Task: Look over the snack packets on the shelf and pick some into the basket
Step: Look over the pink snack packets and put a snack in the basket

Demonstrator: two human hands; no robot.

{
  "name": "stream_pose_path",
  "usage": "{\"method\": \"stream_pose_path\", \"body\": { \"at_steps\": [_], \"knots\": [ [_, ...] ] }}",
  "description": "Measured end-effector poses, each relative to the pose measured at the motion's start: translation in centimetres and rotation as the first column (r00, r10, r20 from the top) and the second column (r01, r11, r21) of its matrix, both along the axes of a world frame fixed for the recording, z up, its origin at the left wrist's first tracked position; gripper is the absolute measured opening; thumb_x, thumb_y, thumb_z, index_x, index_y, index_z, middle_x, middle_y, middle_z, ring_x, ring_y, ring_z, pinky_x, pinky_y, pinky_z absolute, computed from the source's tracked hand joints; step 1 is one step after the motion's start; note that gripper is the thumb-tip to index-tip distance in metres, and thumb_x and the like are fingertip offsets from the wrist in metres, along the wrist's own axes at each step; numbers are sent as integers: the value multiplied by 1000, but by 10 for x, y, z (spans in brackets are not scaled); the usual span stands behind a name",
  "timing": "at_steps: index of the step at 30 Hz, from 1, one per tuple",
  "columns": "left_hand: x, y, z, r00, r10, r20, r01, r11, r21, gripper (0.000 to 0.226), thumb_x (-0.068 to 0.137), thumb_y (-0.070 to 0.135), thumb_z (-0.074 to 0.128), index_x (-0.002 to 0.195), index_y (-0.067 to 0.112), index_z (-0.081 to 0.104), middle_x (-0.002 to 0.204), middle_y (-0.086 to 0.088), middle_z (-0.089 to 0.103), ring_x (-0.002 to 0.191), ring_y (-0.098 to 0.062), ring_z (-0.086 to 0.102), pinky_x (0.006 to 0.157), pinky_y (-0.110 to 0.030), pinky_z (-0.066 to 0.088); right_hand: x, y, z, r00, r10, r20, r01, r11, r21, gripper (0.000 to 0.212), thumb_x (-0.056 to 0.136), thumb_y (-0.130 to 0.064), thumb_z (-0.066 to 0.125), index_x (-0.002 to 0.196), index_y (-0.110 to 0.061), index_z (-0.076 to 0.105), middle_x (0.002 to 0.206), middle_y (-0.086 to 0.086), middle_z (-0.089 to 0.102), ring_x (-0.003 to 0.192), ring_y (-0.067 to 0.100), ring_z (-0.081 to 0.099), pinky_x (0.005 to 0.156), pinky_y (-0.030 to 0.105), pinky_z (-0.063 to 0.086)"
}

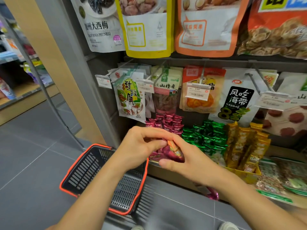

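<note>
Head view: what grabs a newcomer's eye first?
At centre the left hand and right hand grip a shiny magenta foil snack packet. Below-left, a black slatted plastic basket with orange rim sits on the floor; green foil packets and gold foil packets crowd the shelf behind.

I log a retail shop: printed snack pouches (239,100) hang on grey metal peg hooks (255,84) at 12 o'clock, white price tags (197,93) clipped in front; black slatted plastic basket with orange rim (84,170) on grey floor tiles (33,163) at 7 o'clock.
</note>
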State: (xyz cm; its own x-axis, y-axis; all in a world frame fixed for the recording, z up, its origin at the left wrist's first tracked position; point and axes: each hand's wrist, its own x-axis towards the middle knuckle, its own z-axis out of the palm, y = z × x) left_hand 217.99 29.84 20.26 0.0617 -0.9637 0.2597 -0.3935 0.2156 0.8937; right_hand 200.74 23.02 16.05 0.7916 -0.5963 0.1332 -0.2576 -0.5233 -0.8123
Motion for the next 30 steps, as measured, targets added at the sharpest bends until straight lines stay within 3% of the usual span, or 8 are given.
{"method": "stream_pose_path", "body": {
  "at_steps": [4, 13, 17, 19, 21, 25, 28, 30],
  "knots": [
    [-5, -4, -3, 970, 207, -125, -211, 977, -23, 33, 72, 3, 81, 82, 33, 71, 86, 8, 73, 82, -9, 67, 75, -25, 56, 5, 5, -1, 976, -148, 160, 137, 987, 80, 24, 86, -46, 67, 106, -38, 56, 85, -12, 68, 72, 6, 63, 69, 36, 53],
    [-7, -1, -1, 989, 146, -15, -147, 989, -12, 37, 80, -2, 72, 90, 34, 75, 84, 5, 73, 82, -9, 68, 74, -21, 55, 6, 13, -8, 971, -177, 158, 168, 983, 69, 24, 85, -52, 62, 99, -34, 54, 83, -10, 66, 69, 6, 60, 66, 33, 49],
    [-2, -1, 2, 981, 184, 68, -173, 974, -144, 33, 75, -6, 74, 80, 27, 78, 80, 9, 74, 82, -6, 68, 74, -16, 50, 8, 13, -3, 975, -157, 158, 133, 979, 156, 21, 85, -46, 67, 96, -31, 55, 76, -12, 61, 64, 7, 58, 61, 31, 49],
    [3, 1, 5, 955, 210, 209, -143, 945, -296, 25, 73, -6, 75, 80, 18, 78, 79, 8, 72, 79, -5, 67, 74, -15, 50, 7, 14, 2, 981, -90, 171, 0, 885, 465, 31, 84, -41, 69, 103, -20, 56, 69, -1, 58, 55, 20, 62, 52, 35, 52],
    [8, 4, 5, 877, 258, 406, -67, 901, -429, 16, 74, -6, 73, 79, 8, 77, 79, 3, 71, 77, -7, 66, 74, -17, 51, 5, 13, 9, 986, 10, 169, -129, 692, 710, 31, 83, -40, 69, 108, -25, 58, 62, 8, 56, 44, 22, 58, 44, 28, 51],
    [11, 3, 6, 694, 358, 625, 41, 847, -530, 10, 86, 4, 64, 79, 4, 71, 78, -2, 66, 76, -16, 60, 72, -26, 49, -2, 6, 18, 980, 101, 170, -198, 477, 856, 30, 82, -41, 69, 100, -20, 56, 60, 9, 53, 36, 15, 49, 38, 21, 44],
    [13, 3, 6, 722, 289, 629, -14, 914, -405, 13, 90, 17, 58, 81, 11, 66, 75, 8, 62, 72, -7, 54, 67, -22, 45, -4, 3, 18, 975, 146, 169, -216, 422, 881, 38, 83, -41, 68, 105, -15, 52, 60, 9, 52, 37, 14, 47, 38, 21, 43],
    [14, 5, 2, 831, 183, 525, -89, 976, -200, 13, 91, 16, 59, 80, 23, 62, 68, 13, 60, 67, -7, 56, 62, -24, 46, -4, 4, 15, 981, 143, 131, -185, 495, 849, 39, 84, -41, 68, 107, -15, 50, 61, 8, 52, 37, 14, 48, 38, 21, 43]
  ]
}}
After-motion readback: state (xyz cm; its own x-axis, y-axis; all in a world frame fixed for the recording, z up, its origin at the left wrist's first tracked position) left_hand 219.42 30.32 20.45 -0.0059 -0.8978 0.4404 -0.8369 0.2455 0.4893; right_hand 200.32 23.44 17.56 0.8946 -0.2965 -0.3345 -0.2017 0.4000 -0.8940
